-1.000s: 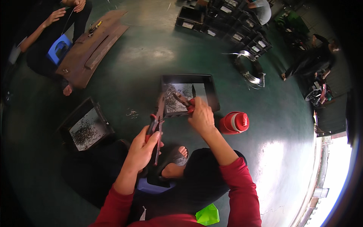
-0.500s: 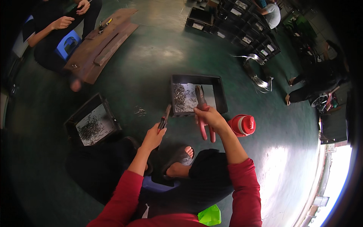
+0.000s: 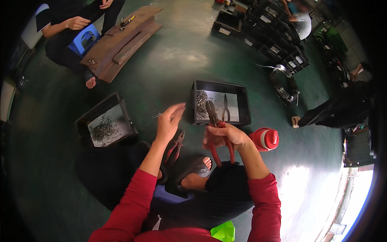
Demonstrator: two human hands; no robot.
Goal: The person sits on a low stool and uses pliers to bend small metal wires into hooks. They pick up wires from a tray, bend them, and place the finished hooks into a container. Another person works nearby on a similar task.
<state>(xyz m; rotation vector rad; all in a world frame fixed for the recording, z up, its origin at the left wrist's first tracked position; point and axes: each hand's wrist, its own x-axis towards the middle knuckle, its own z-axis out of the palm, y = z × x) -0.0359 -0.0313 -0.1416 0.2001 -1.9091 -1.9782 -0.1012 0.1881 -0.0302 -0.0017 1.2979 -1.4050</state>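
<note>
Here, we see the left hand point(image 3: 168, 123) released, its fingers extended, while the right hand point(image 3: 231, 135) grips the red-handled pliers point(image 3: 212, 112), their dark head pointing up and away from us and their handles spread apart below the grip. Just below the left hand, a second pair of pliers point(image 3: 179, 140) lies on the green floor point(image 3: 169, 72), near a sandalled foot point(image 3: 200, 167).

Beyond the right hand we find a black box point(image 3: 243, 103) with a white sheet point(image 3: 235, 111) inside; a heap of short wire pieces point(image 3: 201, 105) fills its left side, and a dark pointed tool point(image 3: 225, 108) lies toward its right. We cannot tell how high the gripped pliers hang over its near edge.

To the right stands a red jug point(image 3: 266, 139). To the left we see another black box point(image 3: 128, 113) holding more wire bits point(image 3: 104, 130). Farther out are a wire coil point(image 3: 282, 86), stacked black crates point(image 3: 274, 34) and, beside a seated co-worker point(image 3: 64, 28), a brown board point(image 3: 117, 46).
</note>
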